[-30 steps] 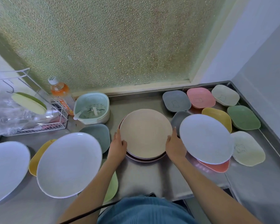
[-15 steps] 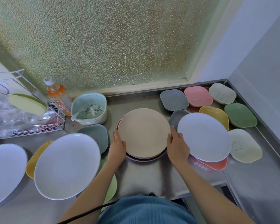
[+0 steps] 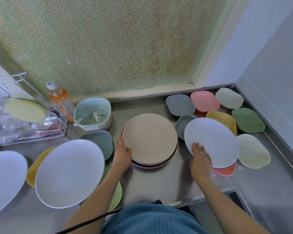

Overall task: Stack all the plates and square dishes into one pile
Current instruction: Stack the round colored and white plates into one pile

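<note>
Plates: pile starts at counter centre, beige plate [image 3: 150,139] on pink | left hand [image 3: 123,153] flat, steadying pile rim | right hand [image 3: 200,158] spread on white plate [image 3: 211,141], not gripping | advice: pinch near rim, lift clear of coral dish [image 3: 226,170] beneath, centre on beige | square dishes [image 3: 204,100] behind wait.

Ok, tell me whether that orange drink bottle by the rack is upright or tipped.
Upright. The orange drink bottle stands beside the wire rack, white cap on top.

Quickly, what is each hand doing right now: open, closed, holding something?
Left hand: open, resting on the edge of the beige plate.
Right hand: open, flat on the white plate.
</note>
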Demonstrator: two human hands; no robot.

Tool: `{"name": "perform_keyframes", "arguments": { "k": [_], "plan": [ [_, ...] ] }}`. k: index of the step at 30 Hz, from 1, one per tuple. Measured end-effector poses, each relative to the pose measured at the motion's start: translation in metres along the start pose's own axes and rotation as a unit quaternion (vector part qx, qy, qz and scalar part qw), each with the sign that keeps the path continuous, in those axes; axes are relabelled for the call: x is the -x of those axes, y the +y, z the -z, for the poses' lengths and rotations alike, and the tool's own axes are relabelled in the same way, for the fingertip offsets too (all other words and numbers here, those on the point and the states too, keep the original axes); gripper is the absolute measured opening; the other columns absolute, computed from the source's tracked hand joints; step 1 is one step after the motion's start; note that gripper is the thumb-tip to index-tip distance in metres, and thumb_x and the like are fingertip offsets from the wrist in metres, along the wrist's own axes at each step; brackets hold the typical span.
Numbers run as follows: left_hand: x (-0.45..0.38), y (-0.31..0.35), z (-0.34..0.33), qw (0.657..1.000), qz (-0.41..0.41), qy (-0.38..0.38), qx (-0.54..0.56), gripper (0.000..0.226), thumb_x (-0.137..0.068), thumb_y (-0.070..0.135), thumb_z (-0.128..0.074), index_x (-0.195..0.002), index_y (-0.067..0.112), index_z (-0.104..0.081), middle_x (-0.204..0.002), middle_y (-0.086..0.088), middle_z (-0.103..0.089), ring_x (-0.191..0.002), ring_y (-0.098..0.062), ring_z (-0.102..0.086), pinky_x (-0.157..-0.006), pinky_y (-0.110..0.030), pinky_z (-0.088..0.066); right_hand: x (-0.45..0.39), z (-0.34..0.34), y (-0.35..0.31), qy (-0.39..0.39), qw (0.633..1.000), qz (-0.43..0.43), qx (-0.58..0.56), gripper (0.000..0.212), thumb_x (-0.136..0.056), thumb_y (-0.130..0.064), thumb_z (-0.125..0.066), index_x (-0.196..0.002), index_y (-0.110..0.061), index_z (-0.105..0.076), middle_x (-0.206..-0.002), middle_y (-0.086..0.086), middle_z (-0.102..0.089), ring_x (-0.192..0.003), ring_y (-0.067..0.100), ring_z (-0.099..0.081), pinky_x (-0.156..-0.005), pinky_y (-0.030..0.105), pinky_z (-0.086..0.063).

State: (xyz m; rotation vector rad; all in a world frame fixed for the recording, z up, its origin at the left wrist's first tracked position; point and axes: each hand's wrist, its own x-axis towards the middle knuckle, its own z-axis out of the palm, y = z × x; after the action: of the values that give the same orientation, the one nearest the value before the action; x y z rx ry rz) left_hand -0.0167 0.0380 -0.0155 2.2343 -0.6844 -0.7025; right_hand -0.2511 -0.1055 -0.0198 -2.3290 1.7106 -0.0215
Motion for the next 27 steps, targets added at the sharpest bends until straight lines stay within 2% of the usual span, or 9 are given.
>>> {"name": "perform_keyframes", "arguments": {
  "k": [4, 10, 13, 15, 17, 20, 22, 24, 27],
  "plan": [
    [0.002, -0.001, 0.001, 1.0, 0.0, -0.001, 0.002, 0.067, -0.091, 0.005, -0.036, -0.15, 0.014, -0.004, -0.151, -0.014, -0.028, -0.103, -0.033, -0.056, -0.083, -0.031, -0.041, 0.001, 0.007, 0.001, 0.017, 1.0, 0.01, -0.005, 0.058, -0.094, 0.001, -0.044, -0.146, -0.016, -0.026, -0.151, 0.003, -0.031, -0.141, 0.024, -0.022, -0.116, 0.043, -0.017],
    [0.002, -0.001, -0.001, 1.0, 0.007, 0.004, 0.007, 0.067, -0.091, 0.006, -0.036, -0.15, 0.016, -0.004, -0.152, -0.014, -0.028, -0.105, -0.035, -0.056, -0.086, -0.036, -0.046, 0.004, 0.025, -0.015, 0.152, 0.98, 0.055, -0.115, 0.059, -0.084, 0.015, -0.048, -0.134, -0.016, -0.049, -0.134, 0.007, -0.054, -0.132, 0.032, -0.039, -0.114, 0.048, -0.017],
    [0.002, -0.002, -0.004, 1.0, 0.004, 0.015, 0.011, 0.067, -0.091, 0.005, -0.035, -0.15, 0.016, -0.005, -0.15, -0.015, -0.031, -0.1, -0.037, -0.057, -0.081, -0.036, -0.046, 0.009, 0.028, -0.04, 0.188, 0.96, 0.146, -0.147, 0.065, -0.077, 0.02, -0.05, -0.131, -0.018, -0.052, -0.125, 0.007, -0.062, -0.125, 0.036, -0.048, -0.111, 0.052, -0.026],
    [0.002, -0.001, -0.003, 1.0, 0.005, 0.016, 0.011, 0.066, -0.092, 0.006, -0.034, -0.15, 0.016, -0.005, -0.149, -0.016, -0.031, -0.1, -0.038, -0.057, -0.08, -0.035, -0.045, 0.016, 0.028, -0.06, 0.198, 0.946, 0.229, -0.118, 0.056, -0.081, 0.012, -0.045, -0.128, -0.017, -0.055, -0.123, 0.003, -0.063, -0.118, 0.036, -0.054, -0.105, 0.055, -0.034],
    [0.005, 0.003, -0.002, 0.999, 0.009, 0.017, 0.026, 0.063, -0.095, 0.009, -0.032, -0.15, 0.016, -0.004, -0.153, -0.014, -0.027, -0.114, -0.037, -0.052, -0.091, -0.037, -0.042, 0.023, 0.024, -0.076, 0.19, 0.926, 0.315, -0.086, 0.051, -0.083, 0.001, -0.036, -0.126, -0.016, -0.058, -0.122, 0.0, -0.064, -0.114, 0.036, -0.057, -0.1, 0.057, -0.039],
    [0.007, 0.012, 0.003, 0.994, 0.012, 0.039, 0.099, 0.053, -0.101, 0.026, -0.026, -0.151, 0.017, -0.008, -0.158, -0.004, -0.018, -0.141, -0.027, -0.029, -0.112, -0.036, -0.025, 0.026, 0.01, -0.085, 0.162, 0.899, 0.403, -0.046, 0.051, -0.081, -0.001, -0.035, -0.121, -0.017, -0.062, -0.116, -0.003, -0.068, -0.111, 0.036, -0.06, -0.094, 0.061, -0.042],
    [0.002, 0.015, 0.006, 0.99, -0.005, 0.051, 0.13, 0.049, -0.102, 0.033, -0.024, -0.149, 0.021, -0.02, -0.156, -0.001, -0.025, -0.142, -0.022, -0.026, -0.114, -0.037, -0.021, 0.028, -0.001, -0.084, 0.138, 0.891, 0.431, -0.022, 0.051, -0.081, -0.002, -0.035, -0.119, -0.019, -0.064, -0.113, -0.003, -0.069, -0.11, 0.035, -0.06, -0.093, 0.064, -0.041],
    [-0.002, 0.015, 0.007, 0.99, -0.021, 0.04, 0.133, 0.045, -0.1, 0.037, -0.026, -0.144, 0.027, -0.03, -0.149, -0.001, -0.036, -0.137, -0.023, -0.033, -0.114, -0.042, -0.027, 0.028, -0.007, -0.083, 0.11, 0.884, 0.455, -0.005, 0.051, -0.082, -0.004, -0.034, -0.122, -0.021, -0.061, -0.116, -0.006, -0.067, -0.112, 0.034, -0.06, -0.094, 0.064, -0.039],
    [-0.003, 0.011, 0.005, 0.993, -0.005, 0.021, 0.117, 0.05, -0.097, 0.038, -0.032, -0.145, 0.026, -0.024, -0.149, -0.004, -0.036, -0.135, -0.028, -0.036, -0.112, -0.047, -0.029, 0.027, -0.01, -0.083, 0.106, 0.866, 0.489, 0.009, 0.047, -0.081, -0.004, -0.048, -0.123, -0.022, -0.06, -0.118, -0.007, -0.066, -0.111, 0.03, -0.06, -0.093, 0.064, -0.039]
  ]
}}
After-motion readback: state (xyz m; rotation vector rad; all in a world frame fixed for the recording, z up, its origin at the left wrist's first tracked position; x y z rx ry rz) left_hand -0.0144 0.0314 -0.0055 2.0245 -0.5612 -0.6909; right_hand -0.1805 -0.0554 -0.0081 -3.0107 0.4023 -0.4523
